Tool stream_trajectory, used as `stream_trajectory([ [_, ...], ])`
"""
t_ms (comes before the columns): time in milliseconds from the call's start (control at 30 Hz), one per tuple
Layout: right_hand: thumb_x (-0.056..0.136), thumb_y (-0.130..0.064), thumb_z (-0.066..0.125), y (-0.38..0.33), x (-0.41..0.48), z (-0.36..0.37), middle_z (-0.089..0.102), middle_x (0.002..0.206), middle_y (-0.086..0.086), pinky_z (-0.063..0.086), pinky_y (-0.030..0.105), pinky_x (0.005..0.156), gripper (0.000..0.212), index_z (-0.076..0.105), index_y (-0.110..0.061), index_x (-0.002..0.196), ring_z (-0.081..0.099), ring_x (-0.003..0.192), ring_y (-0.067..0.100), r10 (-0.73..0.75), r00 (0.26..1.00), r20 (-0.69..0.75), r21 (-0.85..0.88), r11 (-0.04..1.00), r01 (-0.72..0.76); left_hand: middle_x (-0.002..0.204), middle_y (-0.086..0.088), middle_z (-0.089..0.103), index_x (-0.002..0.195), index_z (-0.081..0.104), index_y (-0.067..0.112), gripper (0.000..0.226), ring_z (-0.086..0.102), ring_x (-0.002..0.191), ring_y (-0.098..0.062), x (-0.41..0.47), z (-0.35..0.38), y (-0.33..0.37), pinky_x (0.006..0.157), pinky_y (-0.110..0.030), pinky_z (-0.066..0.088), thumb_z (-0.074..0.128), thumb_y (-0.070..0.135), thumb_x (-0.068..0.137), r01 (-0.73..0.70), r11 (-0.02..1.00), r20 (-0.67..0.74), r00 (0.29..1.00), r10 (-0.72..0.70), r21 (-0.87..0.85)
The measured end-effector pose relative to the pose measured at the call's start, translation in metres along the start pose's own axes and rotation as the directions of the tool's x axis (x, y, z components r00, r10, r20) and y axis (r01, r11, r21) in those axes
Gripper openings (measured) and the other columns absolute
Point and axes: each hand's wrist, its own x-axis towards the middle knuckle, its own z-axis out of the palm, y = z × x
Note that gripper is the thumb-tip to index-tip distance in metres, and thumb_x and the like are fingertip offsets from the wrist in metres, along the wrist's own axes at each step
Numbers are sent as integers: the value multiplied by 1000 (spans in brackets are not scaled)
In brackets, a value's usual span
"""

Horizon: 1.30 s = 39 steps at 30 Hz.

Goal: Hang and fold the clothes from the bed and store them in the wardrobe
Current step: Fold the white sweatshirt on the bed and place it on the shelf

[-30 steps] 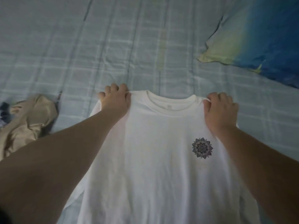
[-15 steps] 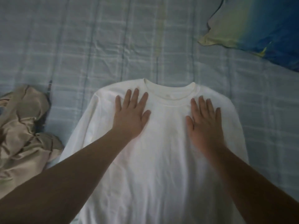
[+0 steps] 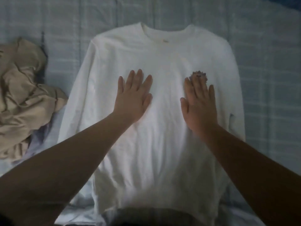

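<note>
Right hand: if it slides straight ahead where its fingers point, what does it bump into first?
The right hand lies flat on the white shirt. Its fingertips already overlap the small dark print, so that comes first, then probably the shoulder.

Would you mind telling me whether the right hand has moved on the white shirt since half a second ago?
Yes. The right hand has slid down the white shirt, away from the collar and toward the hem, palm flat.

Dim, soft, grainy picture: the white long-sleeved cotton shirt (image 3: 156, 144) glows brightest at its middle, while forearms and lower edge fall into shadow.
</note>
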Motion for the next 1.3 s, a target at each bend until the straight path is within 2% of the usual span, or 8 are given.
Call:
stream_trajectory([
  [333,99,-39,32,-60,-190,31,17,164,11,10,60,119,63,19,-18,157,13,151,29,-23,980,197,21,1000,20,164,-15,15,158,17,24,59,5,152,-36,-198,45,33,118,-63,8,27,45,104,-135,990,133,982,138,-28],
  [633,98,-41,31,-60,-193,25,15,165,9,9,58,120,63,20,-21,157,10,152,28,-23,960,279,45,999,11,166,-11,7,159,9,27,59,-5,153,-32,-213,49,34,120,-62,2,14,46,104,-104,994,230,968,97,19],
  [733,97,-34,33,-46,-194,-7,32,159,7,17,50,121,55,34,-19,150,24,148,26,41,973,227,202,975,-88,166,-11,12,158,16,25,58,1,153,-31,-208,23,49,120,-60,4,20,44,104,-69,997,244,967,78,-46],
  [867,89,-12,50,0,-207,-40,51,142,4,36,38,112,47,50,-17,135,41,133,21,330,941,78,404,852,-333,162,-13,25,155,28,15,57,11,152,-34,-185,-12,86,121,-56,13,31,37,103,-86,980,220,967,125,-178],
  [967,87,-6,52,46,-204,-43,54,129,6,39,28,98,43,52,-14,130,51,119,22,665,734,139,537,572,-620,148,-20,44,144,44,3,51,31,143,-41,-155,-26,122,118,-52,25,47,23,98,-154,950,120,974,192,-271],
  [1067,85,-19,63,93,-192,-30,58,109,5,45,31,88,36,54,-11,119,59,106,30,786,529,321,533,312,-786,126,-12,60,129,56,6,38,53,119,-31,-124,-28,170,103,-44,44,51,9,91,-117,876,77,982,172,-467],
  [1167,82,-32,68,112,-182,-12,57,88,-1,44,32,73,29,53,-16,101,62,90,28,697,569,436,454,376,-808,110,0,67,116,61,17,26,60,96,-15,-101,-25,225,86,-28,46,46,13,95,44,763,209,970,121,-644],
  [1300,79,-24,60,118,-174,-8,65,89,4,50,32,72,15,56,-19,93,61,82,26,617,643,454,471,446,-761,107,-1,68,117,62,16,25,55,84,-10,-85,-14,288,80,-20,41,47,15,96,172,725,311,949,61,-667],
])
